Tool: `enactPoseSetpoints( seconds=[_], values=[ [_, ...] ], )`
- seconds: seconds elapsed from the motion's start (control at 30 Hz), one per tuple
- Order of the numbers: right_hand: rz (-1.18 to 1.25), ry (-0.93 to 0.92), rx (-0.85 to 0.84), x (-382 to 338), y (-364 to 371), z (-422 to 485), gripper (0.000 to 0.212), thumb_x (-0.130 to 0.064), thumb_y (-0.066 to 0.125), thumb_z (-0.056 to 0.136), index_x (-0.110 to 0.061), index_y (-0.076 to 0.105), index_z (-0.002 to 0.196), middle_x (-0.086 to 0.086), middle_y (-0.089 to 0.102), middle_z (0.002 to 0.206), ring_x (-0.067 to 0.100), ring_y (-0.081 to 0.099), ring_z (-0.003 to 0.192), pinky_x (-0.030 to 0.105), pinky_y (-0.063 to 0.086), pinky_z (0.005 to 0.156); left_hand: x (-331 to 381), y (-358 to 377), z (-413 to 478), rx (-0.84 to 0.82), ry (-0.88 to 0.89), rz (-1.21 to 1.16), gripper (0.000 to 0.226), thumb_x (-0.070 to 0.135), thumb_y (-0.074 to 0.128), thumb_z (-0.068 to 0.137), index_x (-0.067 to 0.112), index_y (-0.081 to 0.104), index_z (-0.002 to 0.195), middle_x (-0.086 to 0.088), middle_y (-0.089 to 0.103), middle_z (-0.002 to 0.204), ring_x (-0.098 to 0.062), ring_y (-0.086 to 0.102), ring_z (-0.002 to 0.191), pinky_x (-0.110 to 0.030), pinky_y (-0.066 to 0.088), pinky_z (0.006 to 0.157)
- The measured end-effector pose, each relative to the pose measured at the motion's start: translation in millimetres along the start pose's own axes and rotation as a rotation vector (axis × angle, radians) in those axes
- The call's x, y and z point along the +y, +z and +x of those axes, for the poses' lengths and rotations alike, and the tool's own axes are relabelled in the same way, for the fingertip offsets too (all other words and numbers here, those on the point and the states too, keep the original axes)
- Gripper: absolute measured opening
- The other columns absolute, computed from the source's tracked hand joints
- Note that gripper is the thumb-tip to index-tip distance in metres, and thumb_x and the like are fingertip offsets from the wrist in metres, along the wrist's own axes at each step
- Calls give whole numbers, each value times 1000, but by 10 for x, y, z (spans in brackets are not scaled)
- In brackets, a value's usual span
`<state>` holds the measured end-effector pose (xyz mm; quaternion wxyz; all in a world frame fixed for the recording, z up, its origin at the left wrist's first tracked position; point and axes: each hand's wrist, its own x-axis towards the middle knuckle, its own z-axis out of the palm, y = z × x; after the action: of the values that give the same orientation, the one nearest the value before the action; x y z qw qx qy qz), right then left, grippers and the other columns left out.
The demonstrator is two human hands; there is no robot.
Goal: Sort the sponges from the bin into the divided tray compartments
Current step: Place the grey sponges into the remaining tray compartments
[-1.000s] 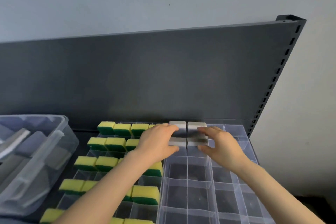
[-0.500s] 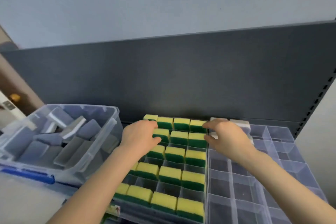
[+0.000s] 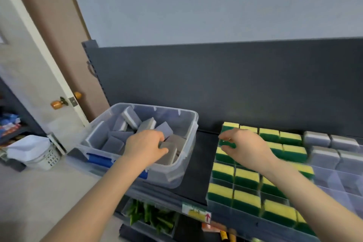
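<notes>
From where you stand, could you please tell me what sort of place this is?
Probably a shop or stockroom: a dark shelving back panel behind the work surface, a label with a red arrow on the shelf edge, and green goods stored in a bin on the shelf below.

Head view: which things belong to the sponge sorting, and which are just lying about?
Job: clear plastic bin, grey rectangular sponges in it, left hand gripping one, right hand, clear divided tray of yellow-green sponges.
Lying about: white slotted basket, orange door knob, green items below shelf.
</notes>
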<state>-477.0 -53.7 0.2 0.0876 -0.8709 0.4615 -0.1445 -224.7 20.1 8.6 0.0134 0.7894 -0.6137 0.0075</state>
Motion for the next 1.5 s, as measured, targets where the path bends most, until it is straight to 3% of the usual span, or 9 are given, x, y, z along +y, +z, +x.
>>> enactPoseSetpoints(
  seconds=[0.2,0.47,0.67,0.83,1.03,1.23,1.4,1.5],
  values=[
    [37,-38,-17,-725,273,268,30,-26,58,85,-29,63,115,-5,66,110,17,62,98,34,52,81,-820,43,-134,-24,-65,-59,41,49,60,86,31,58,123,8,66,113,-13,61,104,-35,53,82],
    [31,-100,-71,-1260,521,749,33,-24,55,85,-31,62,116,-6,64,116,19,61,101,32,51,82,-1429,176,-18,-9,-98,-151,41,47,59,88,30,56,125,10,64,118,-10,59,107,-30,51,83],
    [53,-119,-105,-1395,778,1155,35,-23,55,87,-28,60,121,-8,61,125,16,58,111,30,48,90,-1691,332,232,-10,-125,-188,36,47,59,88,33,59,121,15,65,113,-6,59,103,-26,49,80],
    [71,-126,-115,-1402,878,1573,35,-22,52,86,-32,59,119,-9,63,119,16,59,105,27,48,83,-1893,285,663,-1,-138,-166,32,46,61,86,33,61,116,13,66,110,-8,60,100,-30,52,81],
    [60,-116,-137,-1347,1028,1998,37,-23,52,87,-34,58,122,-10,60,122,16,57,108,28,48,84,-2008,321,1221,-11,-150,-158,26,43,59,87,33,61,110,9,67,102,-12,62,93,-35,54,79],
    [87,-90,-173,-1363,1158,2226,35,-25,52,87,-35,58,120,-14,59,125,14,56,111,29,48,88,-2217,413,1609,-2,-197,-174,39,46,53,91,32,51,128,9,65,115,-14,59,105,-27,42,70],
    [81,-57,-170,-1364,1261,2297,35,-27,51,87,-36,57,120,-14,59,125,13,57,110,29,48,87,-2299,505,2072,22,-251,-224,60,62,50,86,24,47,132,3,64,116,-20,59,107,-32,49,79],
    [69,-24,-161,-1376,1287,2286,35,-27,51,88,-36,57,121,-15,59,124,11,57,109,24,45,84,-2300,586,2227,-42,-215,-294,60,59,59,81,21,49,126,1,65,112,-21,60,101,-31,47,77]
  ],
)
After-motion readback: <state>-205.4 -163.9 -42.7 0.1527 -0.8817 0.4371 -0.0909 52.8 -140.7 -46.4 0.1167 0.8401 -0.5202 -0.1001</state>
